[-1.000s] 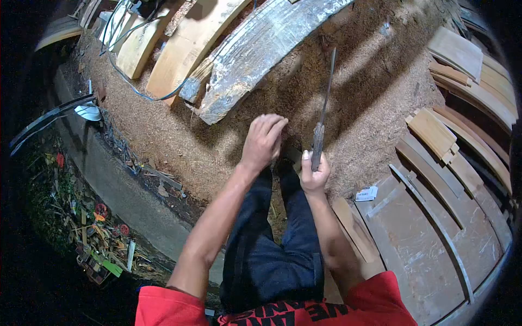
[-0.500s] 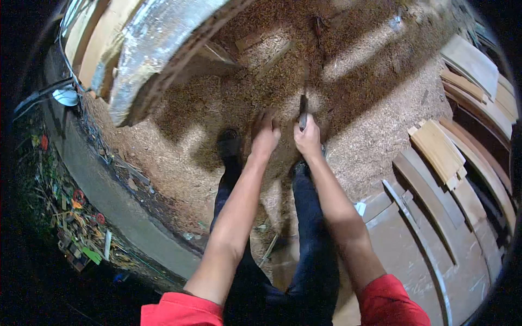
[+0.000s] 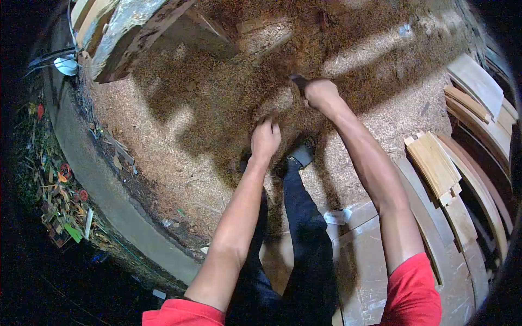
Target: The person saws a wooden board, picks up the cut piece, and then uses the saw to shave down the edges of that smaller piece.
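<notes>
My right hand [image 3: 322, 93] is closed around a dark tool [image 3: 297, 81] with a short narrow end showing past the fist. I cannot make out what kind of tool it is. My left hand [image 3: 265, 138] hangs over the wood shavings [image 3: 185, 119], holding nothing visible, with the thumb apart from the bent fingers. My shoe [image 3: 302, 152] rests on the shavings between and below the two hands.
A large rough-edged timber slab [image 3: 138, 32] stands at upper left. Cut boards [image 3: 432, 163] with tenon ends lie stacked at right, beside a brown sheet [image 3: 364, 261]. A concrete curb [image 3: 125, 217] runs along the left, with debris [image 3: 65, 201] beyond it.
My right hand has moved up and to the right with the tool, which now points to the upper left. My left hand stays nearly in place. My legs have shifted and the view has turned.
</notes>
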Tool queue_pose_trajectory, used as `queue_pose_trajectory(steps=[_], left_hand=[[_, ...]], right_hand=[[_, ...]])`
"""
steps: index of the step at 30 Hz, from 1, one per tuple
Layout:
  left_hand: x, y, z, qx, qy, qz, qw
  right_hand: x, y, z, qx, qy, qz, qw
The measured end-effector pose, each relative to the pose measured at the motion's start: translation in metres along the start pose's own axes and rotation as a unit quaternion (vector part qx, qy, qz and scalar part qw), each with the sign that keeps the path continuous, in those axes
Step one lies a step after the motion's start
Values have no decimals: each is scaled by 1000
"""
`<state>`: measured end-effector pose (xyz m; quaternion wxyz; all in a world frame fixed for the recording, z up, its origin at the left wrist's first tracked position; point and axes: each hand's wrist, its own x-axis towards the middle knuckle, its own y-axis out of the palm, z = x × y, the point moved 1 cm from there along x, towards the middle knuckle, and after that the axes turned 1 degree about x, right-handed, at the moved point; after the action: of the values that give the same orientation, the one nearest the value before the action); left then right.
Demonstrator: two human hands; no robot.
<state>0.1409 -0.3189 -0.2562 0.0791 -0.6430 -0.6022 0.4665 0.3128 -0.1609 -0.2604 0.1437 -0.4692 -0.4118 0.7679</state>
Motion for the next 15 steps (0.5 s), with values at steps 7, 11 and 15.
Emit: queue_pose_trajectory(steps=[7, 11, 15], left_hand=[[0, 6, 9, 0, 43, -38, 998], [9, -8, -3, -2, 33, 4, 999], [4, -3, 5, -14, 64, -12, 998]], right_hand=[[63, 2, 4, 0, 11, -251, 968], [77, 11, -1, -23, 13, -138, 990], [-16, -35, 29, 31, 70, 103, 992]])
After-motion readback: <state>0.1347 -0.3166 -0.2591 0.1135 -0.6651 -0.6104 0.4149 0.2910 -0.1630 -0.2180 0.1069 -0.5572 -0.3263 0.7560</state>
